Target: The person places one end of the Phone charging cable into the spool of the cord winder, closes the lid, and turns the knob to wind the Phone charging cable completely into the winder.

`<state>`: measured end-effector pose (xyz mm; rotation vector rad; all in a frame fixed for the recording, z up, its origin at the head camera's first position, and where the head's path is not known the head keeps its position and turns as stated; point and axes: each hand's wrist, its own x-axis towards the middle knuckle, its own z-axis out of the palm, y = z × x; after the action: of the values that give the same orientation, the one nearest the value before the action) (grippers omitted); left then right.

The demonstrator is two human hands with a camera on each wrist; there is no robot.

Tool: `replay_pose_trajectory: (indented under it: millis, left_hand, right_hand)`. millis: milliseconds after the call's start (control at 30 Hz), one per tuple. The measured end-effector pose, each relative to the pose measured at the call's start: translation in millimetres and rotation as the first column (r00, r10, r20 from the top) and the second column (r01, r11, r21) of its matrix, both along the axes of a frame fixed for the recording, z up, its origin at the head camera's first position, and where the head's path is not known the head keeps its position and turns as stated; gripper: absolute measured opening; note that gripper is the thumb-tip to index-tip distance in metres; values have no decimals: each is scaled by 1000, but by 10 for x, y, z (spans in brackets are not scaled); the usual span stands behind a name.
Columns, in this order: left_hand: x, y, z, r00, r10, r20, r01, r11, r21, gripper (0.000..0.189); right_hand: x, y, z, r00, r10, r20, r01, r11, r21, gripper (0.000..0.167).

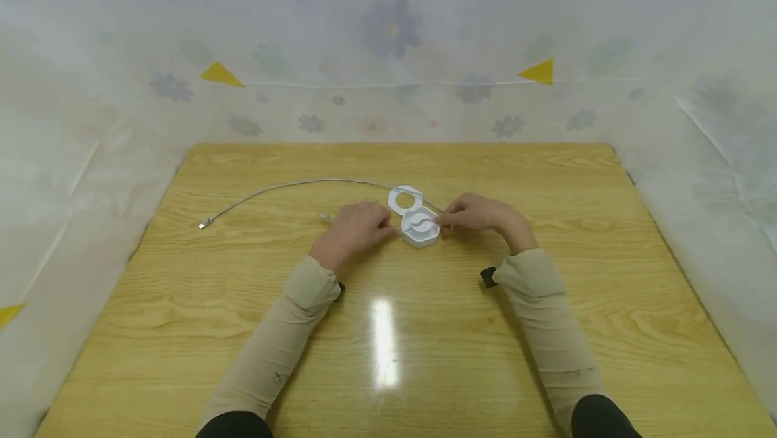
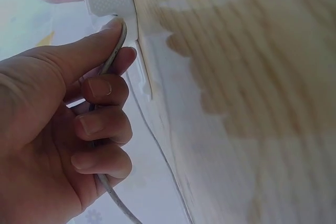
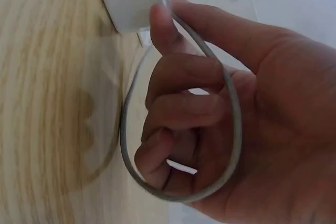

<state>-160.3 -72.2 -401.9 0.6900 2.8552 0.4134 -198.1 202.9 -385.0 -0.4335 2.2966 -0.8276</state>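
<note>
A white cable organizer case (image 1: pixel 420 238) with angled sides lies on the table, its ring-shaped lid (image 1: pixel 392 203) flipped back behind it. A grey cable (image 1: pixel 328 180) crosses the case's middle. My left hand (image 1: pixel 359 229) pinches the cable just left of the case, and in the left wrist view the cable (image 2: pixel 114 56) runs between thumb and curled fingers. On the case's right side, my right hand (image 1: pixel 476 214) pinches the cable between thumb and index finger. In the right wrist view the cable (image 3: pixel 236 124) loops below those fingertips.
One cable plug (image 1: pixel 206 223) lies far left on the wooden table (image 1: pixel 388 330). Another plug (image 1: pixel 326 216) sticks out beside the left hand. A pale flowered curtain (image 1: pixel 388 107) surrounds the table's back and sides, with yellow tape (image 1: pixel 222 75) on it.
</note>
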Motion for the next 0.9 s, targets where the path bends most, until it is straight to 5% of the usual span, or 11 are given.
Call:
replay_pose_trajectory:
  millis: [367, 900]
  left_hand:
    - [-16, 20, -11, 1000, -12, -20, 12, 1000, -7, 46]
    - [4, 66, 23, 1000, -28, -11, 28, 1000, -14, 48]
  right_hand:
    - [-22, 44, 6, 984, 66, -166, -66, 998, 4, 27]
    - [27, 49, -57, 987, 65, -149, -64, 998, 11, 25]
